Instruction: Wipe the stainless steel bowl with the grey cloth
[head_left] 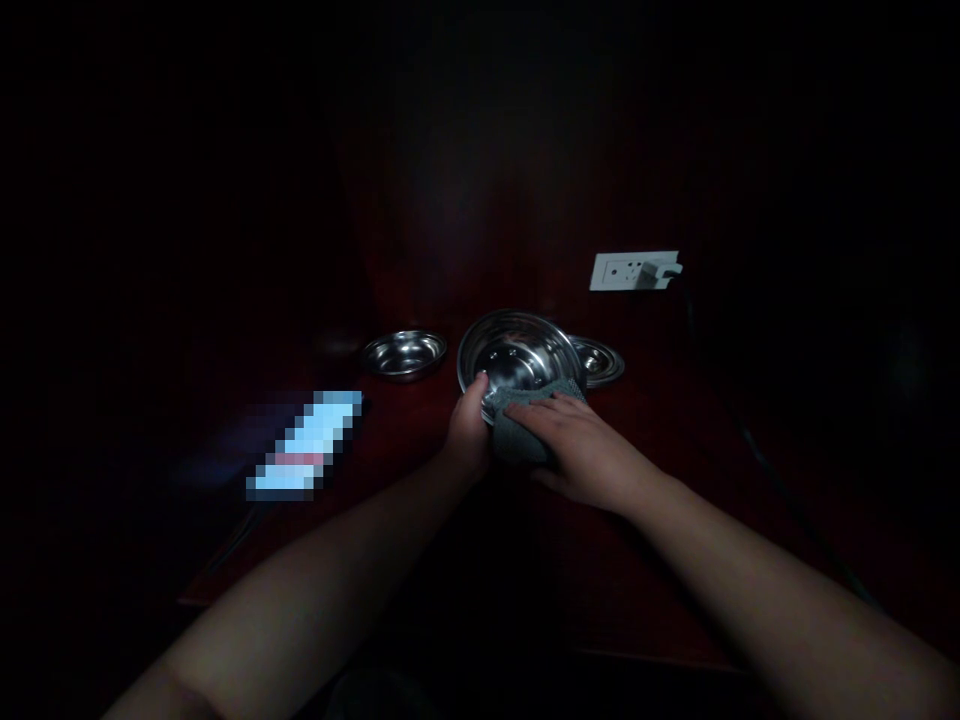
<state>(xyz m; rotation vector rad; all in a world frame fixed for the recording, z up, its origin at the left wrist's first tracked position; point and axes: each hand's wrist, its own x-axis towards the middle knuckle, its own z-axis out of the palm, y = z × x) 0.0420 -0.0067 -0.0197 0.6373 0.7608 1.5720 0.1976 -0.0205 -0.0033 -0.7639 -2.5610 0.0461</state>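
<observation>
A shiny steel bowl is tilted toward me above the dark red table. My left hand grips its near left rim, thumb over the edge and the other fingers hidden beneath. A dark grey-green cloth lies over the near right rim. Pressing that cloth against the bowl is my right hand, its fingers laid across the fabric. A shallow steel dish rests to the left of the bowl. Partly hidden behind the bowl on the right is another round steel dish.
A lit phone-like screen, pixelated, stands at the left of the table. On the back wall sits a white socket plate with a plug in it; a dark cable runs down the right side. The surroundings are very dark.
</observation>
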